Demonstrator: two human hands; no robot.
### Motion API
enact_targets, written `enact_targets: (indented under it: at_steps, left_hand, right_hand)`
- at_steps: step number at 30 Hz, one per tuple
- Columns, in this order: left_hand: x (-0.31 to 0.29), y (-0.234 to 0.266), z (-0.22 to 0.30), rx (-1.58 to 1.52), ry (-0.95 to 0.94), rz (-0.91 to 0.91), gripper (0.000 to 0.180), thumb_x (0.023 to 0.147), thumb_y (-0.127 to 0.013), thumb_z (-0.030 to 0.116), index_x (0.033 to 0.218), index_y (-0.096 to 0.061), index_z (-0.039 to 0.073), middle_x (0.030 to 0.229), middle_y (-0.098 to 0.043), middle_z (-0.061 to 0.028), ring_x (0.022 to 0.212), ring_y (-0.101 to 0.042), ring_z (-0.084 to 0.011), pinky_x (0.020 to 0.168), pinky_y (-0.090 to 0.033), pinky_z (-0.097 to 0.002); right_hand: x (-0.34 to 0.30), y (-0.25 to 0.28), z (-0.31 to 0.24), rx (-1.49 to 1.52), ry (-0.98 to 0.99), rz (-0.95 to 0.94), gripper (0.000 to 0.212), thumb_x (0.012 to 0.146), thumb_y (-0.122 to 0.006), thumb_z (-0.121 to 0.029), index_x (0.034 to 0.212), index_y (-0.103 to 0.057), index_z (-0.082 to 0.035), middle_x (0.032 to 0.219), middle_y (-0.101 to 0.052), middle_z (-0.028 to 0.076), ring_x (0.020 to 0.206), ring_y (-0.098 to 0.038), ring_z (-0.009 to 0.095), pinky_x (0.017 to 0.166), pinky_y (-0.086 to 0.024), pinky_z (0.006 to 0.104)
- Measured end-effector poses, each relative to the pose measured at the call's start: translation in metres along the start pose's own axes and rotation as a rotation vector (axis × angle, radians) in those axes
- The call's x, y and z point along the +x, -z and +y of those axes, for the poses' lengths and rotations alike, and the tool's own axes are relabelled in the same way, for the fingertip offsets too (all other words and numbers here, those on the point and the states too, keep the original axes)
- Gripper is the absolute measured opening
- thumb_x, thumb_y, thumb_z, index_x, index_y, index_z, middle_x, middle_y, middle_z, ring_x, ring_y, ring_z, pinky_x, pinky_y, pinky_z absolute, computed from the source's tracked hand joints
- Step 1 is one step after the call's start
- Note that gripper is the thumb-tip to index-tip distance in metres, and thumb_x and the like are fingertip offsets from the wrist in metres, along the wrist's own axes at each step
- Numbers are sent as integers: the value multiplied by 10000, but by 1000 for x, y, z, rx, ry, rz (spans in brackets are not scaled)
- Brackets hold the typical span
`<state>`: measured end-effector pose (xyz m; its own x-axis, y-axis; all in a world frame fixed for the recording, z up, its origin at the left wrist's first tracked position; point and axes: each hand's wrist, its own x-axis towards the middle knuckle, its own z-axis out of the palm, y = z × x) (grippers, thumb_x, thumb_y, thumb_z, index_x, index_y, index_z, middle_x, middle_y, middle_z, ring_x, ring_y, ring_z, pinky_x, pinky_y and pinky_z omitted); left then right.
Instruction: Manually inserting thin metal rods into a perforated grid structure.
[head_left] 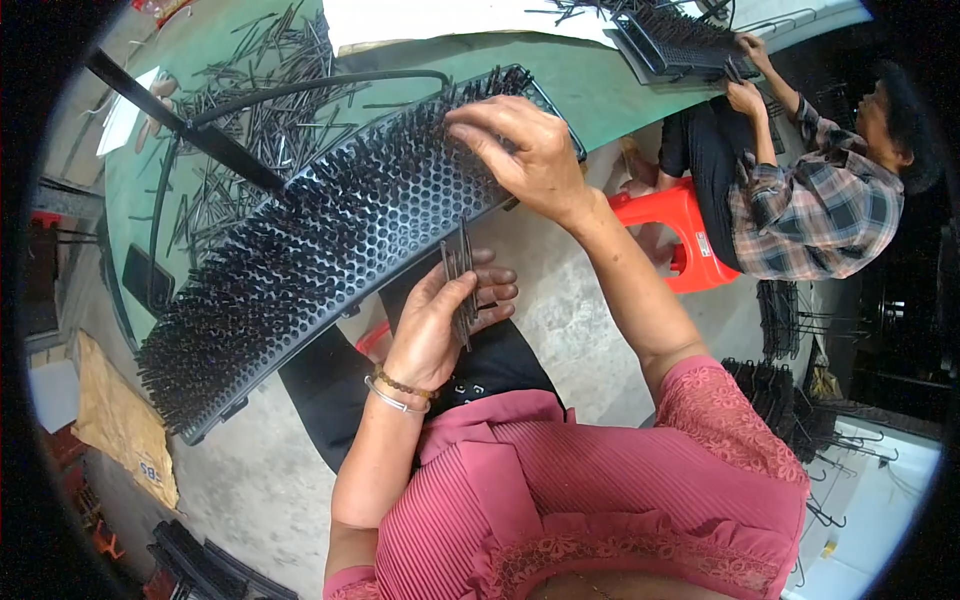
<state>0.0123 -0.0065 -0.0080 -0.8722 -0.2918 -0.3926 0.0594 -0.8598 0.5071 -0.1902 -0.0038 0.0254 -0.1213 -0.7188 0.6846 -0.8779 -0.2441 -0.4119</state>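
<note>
A long black tray (412, 228) with a honeycomb of round holes lies slantwise in front of me. Dark thin rods (300, 240) stand upright in many of its holes, packed densest toward the left end. My left hand (428, 318), palm up below the tray's near edge, holds a small bunch of loose thin rods (462, 290) under its thumb. Above the right end of the tray is my right hand (530, 155), thumb and fingers bent together close to the standing rods. Whatever is between those fingertips is too small to make out.
Loose rods (240, 150) lie heaped on the green table (540, 75) behind the tray. A dark bar (185, 120) and a curved black frame rise there. To the right, another person (815, 215) works at a similar tray (670, 50), by a red stool (690, 235).
</note>
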Motion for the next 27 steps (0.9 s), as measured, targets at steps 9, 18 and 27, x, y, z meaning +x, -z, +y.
enact_targets:
  at_steps: [9, 18, 27]
  left_hand:
    - [-1, -2, 4, 22, -32, -11, 342, 953, -439, 152, 1242, -418, -30, 1120, -578, -202, 998, -599, -258, 854, -506, -364]
    - [-10, -12, 16, 127, -164, -35, 357, 970, -427, 200, 1254, -407, -14, 1161, -560, -185, 1048, -573, -247, 859, -495, -366]
    - [-14, -4, 7, 50, -61, -10, 381, 969, -404, 175, 1272, -379, -54, 1175, -544, -232, 1046, -569, -272, 859, -502, -377]
  right_hand:
    - [5, 1, -8, -176, 140, -118, 151, 749, -695, -115, 879, -670, -42, 837, -647, 80, 749, -611, 246, 682, -477, 336]
    - [-11, 25, -46, 526, -622, -613, 237, 816, -683, -191, 912, -664, 25, 794, -636, 56, 742, -577, 108, 663, -463, 264]
    - [3, 7, -36, 572, -376, -122, 179, 848, -626, -57, 1013, -643, 11, 889, -669, 61, 822, -621, 103, 740, -496, 227]
